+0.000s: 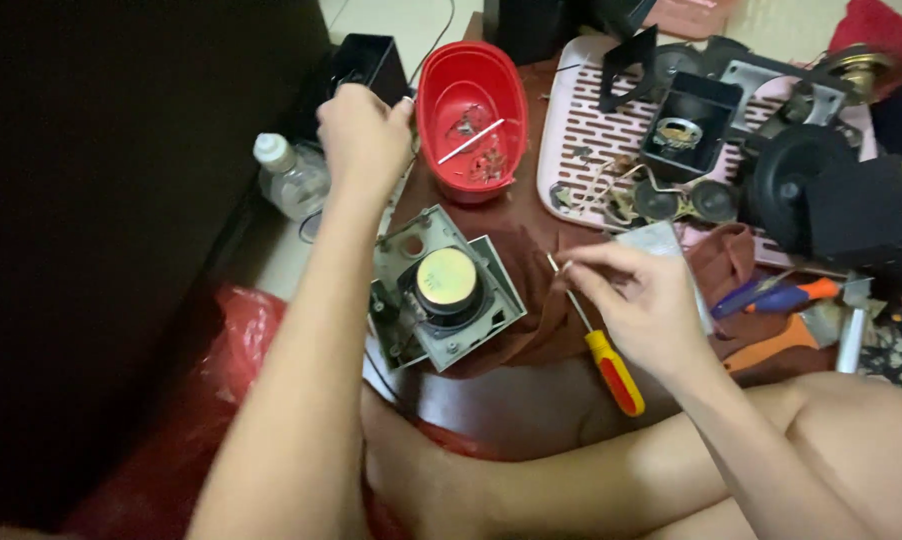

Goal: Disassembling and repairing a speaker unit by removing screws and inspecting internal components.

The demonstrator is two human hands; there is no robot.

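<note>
The right hand [643, 300] pinches a small screw-like bit at its fingertips, with 1 screwdriver [603, 350] lying just under its palm. The left hand [363, 135] reaches away, closed over the edge of a black box [369, 62] beside the red bowl [471, 110]. Between the hands sits the speaker [443, 288], its back already exposed; its magnet remains mounted.

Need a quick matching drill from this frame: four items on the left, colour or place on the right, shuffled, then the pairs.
1. oval tub
2. screwdriver
3. plastic bottle
4. speaker unit

A. lies under the right hand
B. red, holds small parts
C. stands just left of the left hand
D. grey frame, round yellowish centre

Pairs: 1-B, 2-A, 3-C, 4-D
</note>
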